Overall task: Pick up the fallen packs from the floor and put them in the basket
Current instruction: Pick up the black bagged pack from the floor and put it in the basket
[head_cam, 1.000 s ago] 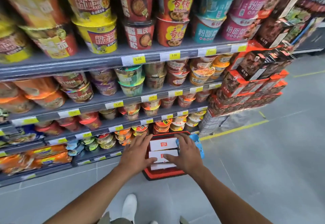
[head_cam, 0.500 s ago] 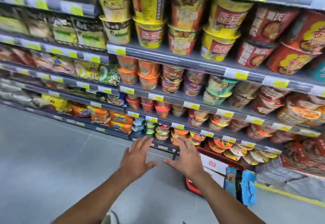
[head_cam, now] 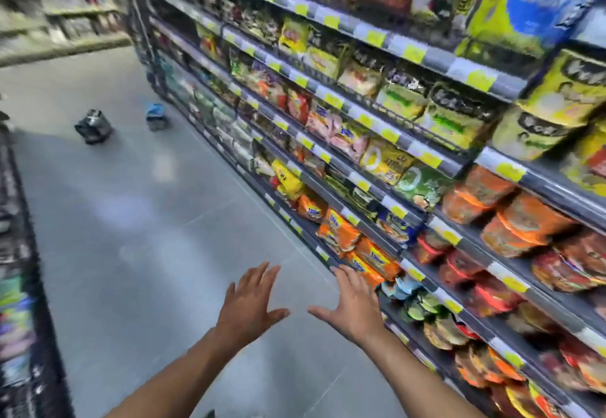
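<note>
Two fallen packs lie far down the aisle on the grey floor: a dark black-and-silver pack (head_cam: 94, 126) and a blue pack (head_cam: 156, 116) close to the foot of the shelving. My left hand (head_cam: 246, 306) and my right hand (head_cam: 351, 306) are stretched out in front of me above the floor, fingers spread, holding nothing. Both hands are well short of the packs. The basket is out of view. The picture is blurred by motion.
Long shelving (head_cam: 377, 161) full of noodle packs and cups runs along the right side. A darker shelf edge (head_cam: 23, 286) lines the left. More shelves (head_cam: 59, 17) close the aisle's far end. Grey floor (head_cam: 147, 253) stretches between them.
The view has swung left from the red basket, which has left the frame, to the aisle. My hands have come off the packs in the basket and are empty; two fallen packs appear.
</note>
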The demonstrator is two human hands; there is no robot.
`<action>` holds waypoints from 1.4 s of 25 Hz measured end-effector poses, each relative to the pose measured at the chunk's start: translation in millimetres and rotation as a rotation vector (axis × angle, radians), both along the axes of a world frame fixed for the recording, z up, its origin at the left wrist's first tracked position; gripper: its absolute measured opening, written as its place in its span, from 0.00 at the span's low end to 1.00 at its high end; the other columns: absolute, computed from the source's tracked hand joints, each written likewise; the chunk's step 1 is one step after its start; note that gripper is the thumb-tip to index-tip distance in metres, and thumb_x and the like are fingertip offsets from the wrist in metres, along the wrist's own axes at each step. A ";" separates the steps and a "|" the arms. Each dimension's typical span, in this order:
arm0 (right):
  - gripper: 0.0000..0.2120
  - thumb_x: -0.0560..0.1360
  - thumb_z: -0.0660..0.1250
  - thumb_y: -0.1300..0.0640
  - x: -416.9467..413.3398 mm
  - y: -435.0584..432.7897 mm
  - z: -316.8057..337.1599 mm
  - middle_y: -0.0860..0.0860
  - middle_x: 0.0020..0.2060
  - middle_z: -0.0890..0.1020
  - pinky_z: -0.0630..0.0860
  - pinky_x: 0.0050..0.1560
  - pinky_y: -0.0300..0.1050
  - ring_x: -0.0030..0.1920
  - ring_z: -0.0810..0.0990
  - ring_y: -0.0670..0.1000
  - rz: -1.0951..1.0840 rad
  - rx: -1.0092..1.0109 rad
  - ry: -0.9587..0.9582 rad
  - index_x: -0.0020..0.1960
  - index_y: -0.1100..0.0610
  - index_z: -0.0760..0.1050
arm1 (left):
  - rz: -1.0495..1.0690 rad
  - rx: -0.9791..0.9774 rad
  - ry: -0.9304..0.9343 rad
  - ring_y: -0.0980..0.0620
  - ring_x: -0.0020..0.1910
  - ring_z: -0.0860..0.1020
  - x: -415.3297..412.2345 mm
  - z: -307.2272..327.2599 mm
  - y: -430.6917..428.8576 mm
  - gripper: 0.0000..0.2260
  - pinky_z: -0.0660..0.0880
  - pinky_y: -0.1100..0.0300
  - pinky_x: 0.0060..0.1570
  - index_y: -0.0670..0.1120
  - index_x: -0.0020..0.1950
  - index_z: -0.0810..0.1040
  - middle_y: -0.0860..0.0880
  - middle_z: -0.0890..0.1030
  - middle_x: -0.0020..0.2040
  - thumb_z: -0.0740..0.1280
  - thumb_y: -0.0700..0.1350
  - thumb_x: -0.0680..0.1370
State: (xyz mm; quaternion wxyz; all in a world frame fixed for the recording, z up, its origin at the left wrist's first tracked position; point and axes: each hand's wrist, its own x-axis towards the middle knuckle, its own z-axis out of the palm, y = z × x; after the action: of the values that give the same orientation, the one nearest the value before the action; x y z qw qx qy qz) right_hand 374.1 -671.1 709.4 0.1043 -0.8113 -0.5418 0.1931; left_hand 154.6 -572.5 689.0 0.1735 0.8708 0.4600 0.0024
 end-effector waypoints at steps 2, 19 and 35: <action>0.48 0.65 0.68 0.25 -32.8 50.2 4.2 0.45 0.78 0.61 0.60 0.76 0.53 0.78 0.59 0.50 0.091 0.010 -0.001 0.78 0.45 0.60 | 0.090 -0.026 -0.006 0.45 0.78 0.60 -38.2 0.8 30.4 0.41 0.67 0.41 0.68 0.56 0.80 0.55 0.50 0.58 0.81 0.66 0.69 0.73; 0.51 0.61 0.57 0.21 -118.8 476.6 -20.1 0.46 0.77 0.63 0.64 0.75 0.56 0.77 0.61 0.51 0.476 0.001 0.055 0.78 0.45 0.59 | 0.573 -0.037 -0.035 0.49 0.80 0.52 -144.8 -20.7 349.6 0.41 0.63 0.42 0.73 0.58 0.81 0.49 0.54 0.51 0.82 0.65 0.69 0.74; 0.46 0.68 0.68 0.27 -326.7 875.2 -14.2 0.47 0.78 0.62 0.61 0.75 0.52 0.77 0.61 0.51 0.758 -0.015 0.018 0.79 0.45 0.59 | 0.885 -0.027 -0.079 0.49 0.80 0.52 -346.6 -26.8 676.9 0.41 0.62 0.42 0.73 0.58 0.81 0.49 0.53 0.51 0.82 0.64 0.69 0.74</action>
State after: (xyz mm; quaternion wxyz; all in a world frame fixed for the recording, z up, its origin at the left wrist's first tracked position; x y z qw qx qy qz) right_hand 47.4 204.0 695.2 0.0241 -0.5523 -0.8011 0.2292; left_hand -192.0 104.4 662.2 0.1845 0.5868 0.7816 0.1037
